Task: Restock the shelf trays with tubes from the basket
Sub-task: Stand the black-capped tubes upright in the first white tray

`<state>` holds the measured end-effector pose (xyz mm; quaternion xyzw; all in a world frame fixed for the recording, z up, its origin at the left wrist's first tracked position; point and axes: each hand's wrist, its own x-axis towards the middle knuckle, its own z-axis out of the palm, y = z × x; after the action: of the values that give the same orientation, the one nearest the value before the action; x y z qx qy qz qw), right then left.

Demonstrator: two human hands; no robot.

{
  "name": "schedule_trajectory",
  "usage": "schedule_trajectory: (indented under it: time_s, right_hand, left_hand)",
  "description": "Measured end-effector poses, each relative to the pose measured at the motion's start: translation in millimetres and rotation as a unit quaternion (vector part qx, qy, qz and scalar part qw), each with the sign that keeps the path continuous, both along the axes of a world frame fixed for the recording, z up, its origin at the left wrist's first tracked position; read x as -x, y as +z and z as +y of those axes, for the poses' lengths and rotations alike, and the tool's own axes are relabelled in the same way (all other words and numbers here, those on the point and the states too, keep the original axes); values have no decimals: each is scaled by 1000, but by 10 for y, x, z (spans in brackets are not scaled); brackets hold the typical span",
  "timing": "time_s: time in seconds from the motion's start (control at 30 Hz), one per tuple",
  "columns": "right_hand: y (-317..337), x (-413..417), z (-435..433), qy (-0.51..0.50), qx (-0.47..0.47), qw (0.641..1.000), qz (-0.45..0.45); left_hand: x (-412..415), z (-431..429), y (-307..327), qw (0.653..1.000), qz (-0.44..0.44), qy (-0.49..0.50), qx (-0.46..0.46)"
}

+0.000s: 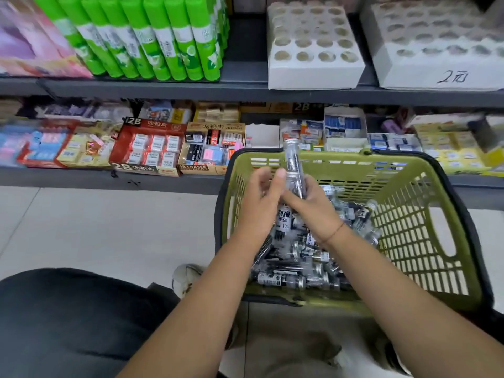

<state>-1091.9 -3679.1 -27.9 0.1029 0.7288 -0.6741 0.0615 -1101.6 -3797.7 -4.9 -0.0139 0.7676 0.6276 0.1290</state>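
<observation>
A green plastic basket [425, 214] stands on the floor and holds several clear tubes [300, 279] with silver caps and black-and-white labels. Over its left side my left hand [259, 203] and my right hand [311, 205] meet around a bunch of upright tubes [293, 165]. Both hands curl round the bunch, and one tube's silver cap sticks up above my fingers. Two white shelf trays with round holes sit on the upper shelf, one [313, 75] in the middle and a larger one [425, 69] to its right. The holes I can see hold no tubes.
Green glue sticks [163, 42] stand on the upper shelf at left. Boxes of erasers [150, 148] and other small stationery fill the lower shelf behind the basket. Light floor tiles [103, 227] lie left of the basket. My dark-clad knee [68, 323] is at bottom left.
</observation>
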Motion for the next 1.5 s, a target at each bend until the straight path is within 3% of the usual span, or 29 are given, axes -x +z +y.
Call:
schedule_trajectory:
  time_s: [0.1,0.17,0.3,0.43,0.6,0.67,0.77,0.83,0.93,1.07,1.23,1.37,1.5]
  right_hand:
    - [119,-21,-16,2,-5,999,32]
    - [120,-53,-25,13,-7,999,38]
    - [121,-113,-40,44,-5,998,54]
    - [7,-153,12,99,-35,993,47]
    - [-205,-191,203,91,-28,993,-64]
    - [-364,-225,329,189,-126,964,-136]
    - [-639,-381,452,381,-284,841,-258]
    - [-741,-479,475,404,-311,813,-281]
    - [-685,-516,506,378,-295,840,-254]
    - [-419,-402,584,337,-186,897,-217]
    - [194,-151,669,172,-159,969,-76]
    - [719,28,795,66,-94,993,0]
    - [1107,228,943,-21,-49,996,78]
  left_hand:
    - [-127,99,-57,962,-200,-20,-184]
    - [-154,126,-99,938,-239,4,-250]
    - [-150,127,-120,912,-276,58,-297]
    - [-8,-65,-124,916,-268,89,-284]
    - [102,-141,-188,942,-259,89,-194]
    - [145,-188,-182,939,-261,108,-198]
    - [222,-287,-202,934,-265,128,-202]
    - [241,-318,-225,931,-272,121,-212]
    - [219,-312,-274,932,-266,94,-227]
    - [208,-303,-251,939,-246,85,-225]
    - [380,-281,-31,951,-210,88,-211]
    - [680,-218,367,961,-163,86,-204]
    - [930,-112,811,968,-141,73,-194]
